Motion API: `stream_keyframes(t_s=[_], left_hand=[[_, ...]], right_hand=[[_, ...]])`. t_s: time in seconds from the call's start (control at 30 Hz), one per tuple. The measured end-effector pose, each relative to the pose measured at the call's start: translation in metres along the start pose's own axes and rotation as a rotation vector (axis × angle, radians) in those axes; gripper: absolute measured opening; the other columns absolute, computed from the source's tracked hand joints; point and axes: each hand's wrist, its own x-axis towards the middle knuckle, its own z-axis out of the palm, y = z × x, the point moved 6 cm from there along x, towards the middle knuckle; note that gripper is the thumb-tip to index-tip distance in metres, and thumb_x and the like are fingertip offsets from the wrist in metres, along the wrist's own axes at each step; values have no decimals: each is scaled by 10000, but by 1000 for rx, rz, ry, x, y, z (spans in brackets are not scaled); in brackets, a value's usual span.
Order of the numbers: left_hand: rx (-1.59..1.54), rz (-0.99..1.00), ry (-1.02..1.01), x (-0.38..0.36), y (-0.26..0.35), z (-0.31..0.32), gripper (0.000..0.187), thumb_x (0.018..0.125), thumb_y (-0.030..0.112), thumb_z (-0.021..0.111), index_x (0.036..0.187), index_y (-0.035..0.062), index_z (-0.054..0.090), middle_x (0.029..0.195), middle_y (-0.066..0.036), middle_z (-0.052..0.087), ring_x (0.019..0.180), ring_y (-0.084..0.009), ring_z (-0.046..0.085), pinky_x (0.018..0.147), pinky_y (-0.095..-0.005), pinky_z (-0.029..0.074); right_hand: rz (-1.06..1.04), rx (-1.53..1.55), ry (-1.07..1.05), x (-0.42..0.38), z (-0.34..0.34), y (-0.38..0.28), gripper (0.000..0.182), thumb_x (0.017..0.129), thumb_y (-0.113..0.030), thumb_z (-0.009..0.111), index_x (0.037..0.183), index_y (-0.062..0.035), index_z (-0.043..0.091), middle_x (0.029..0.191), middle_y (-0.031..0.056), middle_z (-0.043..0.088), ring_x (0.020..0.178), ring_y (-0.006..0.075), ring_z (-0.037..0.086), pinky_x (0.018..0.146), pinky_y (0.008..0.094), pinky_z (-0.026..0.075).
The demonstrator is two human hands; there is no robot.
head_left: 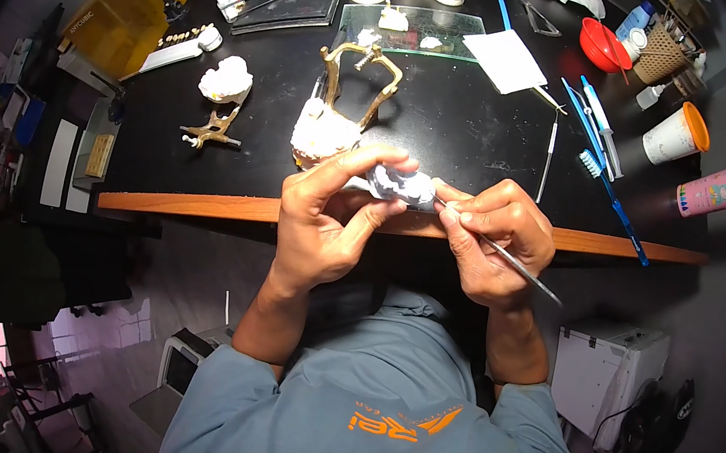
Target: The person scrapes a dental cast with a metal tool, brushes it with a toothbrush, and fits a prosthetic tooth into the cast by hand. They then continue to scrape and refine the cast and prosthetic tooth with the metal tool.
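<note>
Between the thumb and fingers of my left hand [324,221] is a small pale dental cast [402,186], held up just over the table's front edge. My right hand [501,240] pinches a thin metal dental carving tool [522,271], its tip at the right side of the cast; whether it touches is too small to tell. The tool's handle slants down to the right out of my fingers. Just beyond my left hand stands a brass articulator [386,101] with a white plaster model [325,134] at its near end.
Another articulator [214,126] with plaster lies at left. A glass plate [453,32] and white paper pad [506,62] are at the back. To the right are a blue toothbrush [615,209], a slim metal instrument [548,159], an orange-rimmed cup [668,138] and a pink bottle [721,189].
</note>
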Motion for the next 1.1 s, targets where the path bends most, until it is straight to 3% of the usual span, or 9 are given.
stream_keyframes(t_s=[0.07,0.1,0.23,0.33,0.37,0.47,0.57,0.97,1.1], left_hand=[[-18,-49,22,2,-2,1,449,919,-149,697,1356,-59,647,1208,-187,741,1094,-194,731,917,-293,623],[-11,-52,34,4,1,3,539,945,-123,689,1463,-52,560,1228,-199,746,1091,-192,734,925,-297,607],[-118,-123,-7,5,-6,3,584,969,-100,681,1511,-38,474,1253,-204,740,1098,-194,731,930,-295,602],[-77,-167,-32,5,-5,2,551,964,-97,682,1479,-72,487,1273,-259,717,1198,-268,708,1044,-358,554],[-44,-153,-43,5,-4,1,523,983,-81,666,1482,-79,506,1274,-245,723,1162,-247,715,1052,-361,544],[-21,-216,-49,6,-2,2,521,994,-66,659,1496,-79,522,1262,-228,736,1154,-219,706,1052,-354,534],[42,-56,-56,7,-6,0,520,972,-97,656,1483,-46,570,1240,-189,760,1081,-190,740,952,-311,587],[5,-146,-26,5,-5,1,517,953,-117,663,1460,-40,596,1223,-199,762,1083,-195,741,957,-314,587],[44,-81,-39,6,-4,-1,495,947,-128,661,1433,-48,609,1214,-199,763,1095,-201,738,962,-318,593]], right_hand=[[42,54,9,0,-1,2,204,841,157,775,842,20,623,810,124,647,788,200,757,822,358,682],[77,89,20,0,0,3,202,845,160,770,845,21,623,816,122,644,780,184,746,826,353,680],[161,152,19,-3,0,8,197,850,168,765,856,27,627,840,118,643,774,160,730,801,320,667],[197,153,15,-3,1,9,196,843,171,769,853,29,634,837,120,646,777,165,733,785,314,664],[206,154,17,-3,1,9,195,841,172,770,851,30,636,836,120,647,778,166,734,781,313,663],[158,154,-19,-1,1,9,191,834,174,775,845,32,647,838,122,656,780,167,736,770,306,659],[141,131,-36,-1,1,10,190,825,173,785,842,31,660,839,122,669,780,166,739,744,292,648],[131,63,-58,0,0,8,190,798,167,803,812,24,680,827,118,695,757,158,744,689,270,618],[125,54,-51,-1,-1,9,187,787,164,803,800,20,684,811,116,697,730,150,730,666,265,600]])
